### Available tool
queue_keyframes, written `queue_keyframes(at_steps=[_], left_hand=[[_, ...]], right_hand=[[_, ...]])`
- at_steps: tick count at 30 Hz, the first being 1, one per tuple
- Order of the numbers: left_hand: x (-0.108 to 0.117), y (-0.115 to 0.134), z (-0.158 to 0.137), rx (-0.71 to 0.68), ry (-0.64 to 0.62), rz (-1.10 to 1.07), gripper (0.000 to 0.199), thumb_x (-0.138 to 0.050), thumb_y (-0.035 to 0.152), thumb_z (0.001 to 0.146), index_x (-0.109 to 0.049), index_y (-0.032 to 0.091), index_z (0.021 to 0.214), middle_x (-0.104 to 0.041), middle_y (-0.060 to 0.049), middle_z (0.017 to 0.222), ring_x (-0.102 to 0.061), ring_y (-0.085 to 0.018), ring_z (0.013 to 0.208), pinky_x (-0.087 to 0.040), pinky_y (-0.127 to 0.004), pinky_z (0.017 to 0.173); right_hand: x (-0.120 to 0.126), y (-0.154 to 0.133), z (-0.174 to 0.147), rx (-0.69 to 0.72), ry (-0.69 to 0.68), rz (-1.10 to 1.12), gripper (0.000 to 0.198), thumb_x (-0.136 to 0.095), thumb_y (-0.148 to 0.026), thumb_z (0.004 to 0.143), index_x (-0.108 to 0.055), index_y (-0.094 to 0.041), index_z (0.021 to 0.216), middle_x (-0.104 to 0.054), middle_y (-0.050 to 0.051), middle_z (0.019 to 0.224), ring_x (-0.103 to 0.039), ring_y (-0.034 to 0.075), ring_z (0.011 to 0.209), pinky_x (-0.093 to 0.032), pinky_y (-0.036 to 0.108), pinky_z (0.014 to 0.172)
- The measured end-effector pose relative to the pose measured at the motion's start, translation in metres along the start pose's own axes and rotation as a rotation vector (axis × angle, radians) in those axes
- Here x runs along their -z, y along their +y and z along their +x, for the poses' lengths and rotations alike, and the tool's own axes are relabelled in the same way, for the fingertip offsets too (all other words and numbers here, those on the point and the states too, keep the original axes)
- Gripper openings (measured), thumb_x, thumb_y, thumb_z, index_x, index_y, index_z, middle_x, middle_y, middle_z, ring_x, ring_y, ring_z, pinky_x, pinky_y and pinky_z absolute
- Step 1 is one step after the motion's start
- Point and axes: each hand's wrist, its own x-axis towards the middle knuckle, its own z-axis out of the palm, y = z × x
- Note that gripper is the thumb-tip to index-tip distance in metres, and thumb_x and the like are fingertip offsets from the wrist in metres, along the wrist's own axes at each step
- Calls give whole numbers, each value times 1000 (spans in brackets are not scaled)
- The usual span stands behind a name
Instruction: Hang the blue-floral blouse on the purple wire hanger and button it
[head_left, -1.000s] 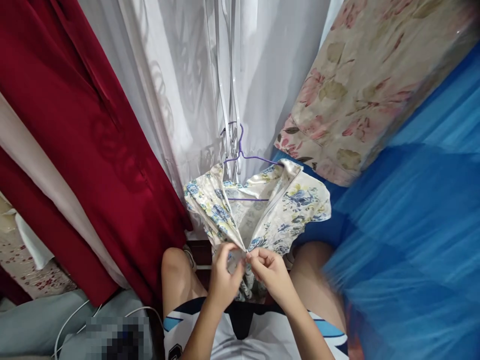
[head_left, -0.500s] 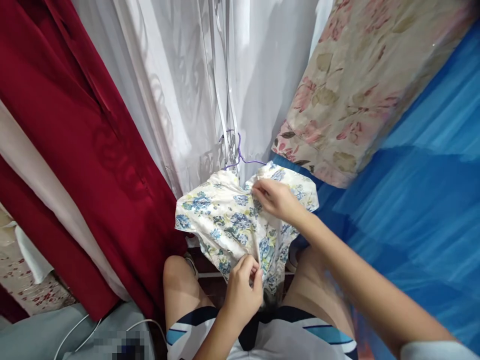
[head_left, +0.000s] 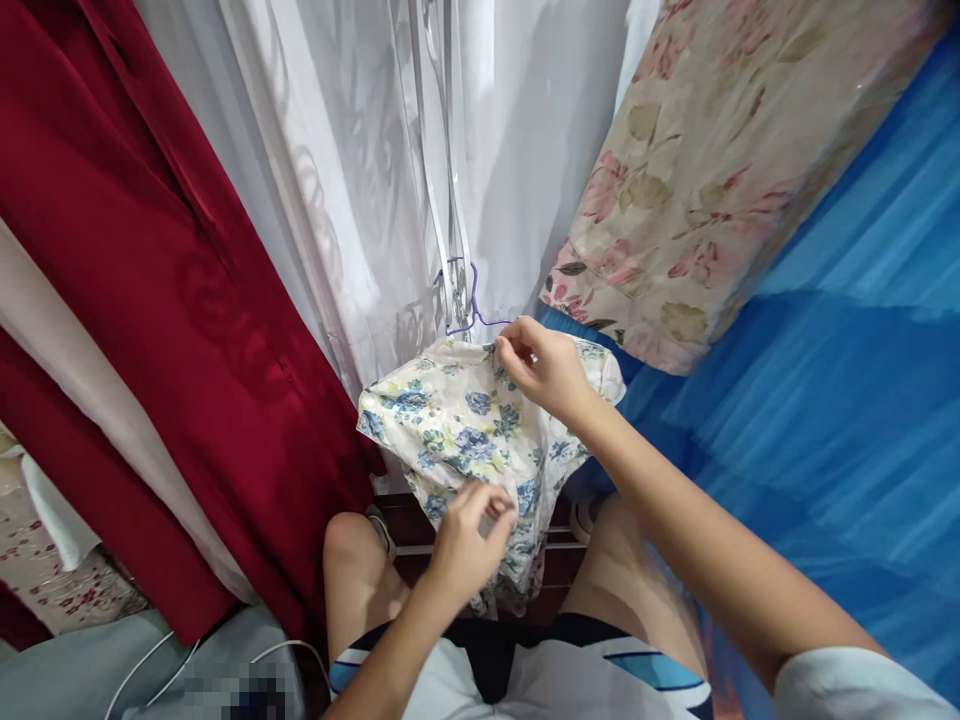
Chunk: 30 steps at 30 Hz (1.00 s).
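Observation:
A white garment with a blue and yellow-green floral print (head_left: 472,430) hangs in front of me on a purple hanger (head_left: 474,305). The thumb and fingertips of my right hand (head_left: 547,368) pinch it at the top edge of the neckline, just below the hanger. Lower down, my left hand (head_left: 471,545) hovers over the front, its fingers loosely curled with a gap inside the thumb and index finger. No fabric shows gathered in it. My right hand covers part of the garment's right shoulder.
White straps (head_left: 450,200) run down to the hanger before a white cloth (head_left: 540,130). Dark red fabric (head_left: 187,330) hangs at left, pink floral fabric (head_left: 675,200) and blue tulle (head_left: 825,430) at right. A grey surface with a white cable (head_left: 142,665) is at lower left.
My right hand has moved up to the neckline's top edge. My left hand has risen slightly and come away from the front fold it was pinching. The garment hangs flatter.

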Motion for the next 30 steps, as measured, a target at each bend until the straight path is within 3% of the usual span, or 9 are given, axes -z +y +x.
queue_keyframes(at_steps=[3, 5, 9, 12, 15, 20, 25, 28, 30], left_hand=[[39, 21, 61, -158, 274, 21, 26, -58, 28, 92, -63, 23, 118, -54, 0, 72, -52, -15, 69, -44, -28, 74], [59, 36, 103, -237, 299, 70, 34, -53, 30, 96, -58, 24, 128, -54, 1, 74, -50, -14, 67, -43, -27, 72], [67, 48, 155, -391, 174, 213, 19, -53, 31, 97, -67, 19, 94, -58, 0, 75, -52, -13, 68, -41, -26, 67], [57, 46, 160, -416, 210, 242, 21, -51, 30, 97, -62, 17, 84, -59, -1, 74, -54, -13, 66, -40, -26, 64], [50, 43, 152, -431, 258, 258, 21, -51, 29, 97, -60, 17, 83, -59, -1, 74, -53, -13, 65, -39, -25, 64], [53, 51, 152, -447, 359, 242, 21, -50, 29, 98, -60, 17, 84, -60, -1, 76, -55, -13, 70, -41, -25, 67], [104, 36, 164, -367, 604, 133, 21, -53, 33, 96, -64, 17, 88, -62, -2, 80, -59, -14, 77, -44, -24, 73], [149, -6, 156, -222, 758, -40, 24, -61, 38, 90, -64, 15, 84, -59, 0, 74, -57, -13, 72, -44, -23, 69], [165, -42, 140, -72, 838, -302, 30, -66, 42, 84, -60, 14, 76, -54, 1, 69, -54, -10, 65, -44, -23, 66]], right_hand=[[-7, -6, -16, -83, 44, 120, 13, -47, -32, 96, -51, -22, 89, -59, 2, 71, -55, 15, 60, -44, 28, 61], [-15, -7, -25, -111, 85, 207, 14, -47, -34, 97, -50, -22, 92, -61, 2, 74, -58, 15, 63, -46, 29, 63], [-31, -9, -34, -233, 210, 399, 14, -50, -36, 97, -51, -23, 92, -61, 3, 78, -61, 16, 69, -51, 32, 67], [-40, -13, -36, -397, 287, 619, 16, -55, -38, 94, -51, -23, 90, -61, 3, 75, -62, 17, 66, -53, 33, 65], [-43, -16, -35, -534, 251, 773, 20, -58, -41, 91, -52, -22, 86, -60, 1, 68, -59, 15, 57, -52, 31, 57], [-49, -14, -44, -621, 148, 731, 28, -58, -47, 90, -51, -21, 79, -54, -2, 55, -49, 12, 45, -40, 26, 45], [-60, -4, -95, -715, 11, 672, 34, -54, -48, 92, -51, -20, 74, -48, -4, 49, -43, 11, 44, -35, 25, 47], [-64, -6, -131, -802, -37, 668, 32, -56, -50, 90, -54, -19, 81, -48, -5, 49, -42, 11, 43, -34, 25, 46], [-67, -13, -150, -854, -74, 707, 32, -57, -50, 89, -55, -18, 83, -47, -6, 49, -41, 11, 42, -32, 24, 44]])
